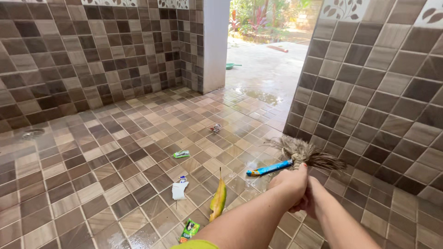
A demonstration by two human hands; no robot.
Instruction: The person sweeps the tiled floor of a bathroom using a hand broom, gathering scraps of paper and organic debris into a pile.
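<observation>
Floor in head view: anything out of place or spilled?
Yes. Litter lies scattered on the wet tiled floor: a yellow leaf, a white scrap, a green wrapper, a green packet and a small crumpled bit. Both hands grip a broom beside it.

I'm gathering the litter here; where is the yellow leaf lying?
The yellow leaf lies on the wet tiled floor, low centre, between a white scrap and the person's arms.
</observation>
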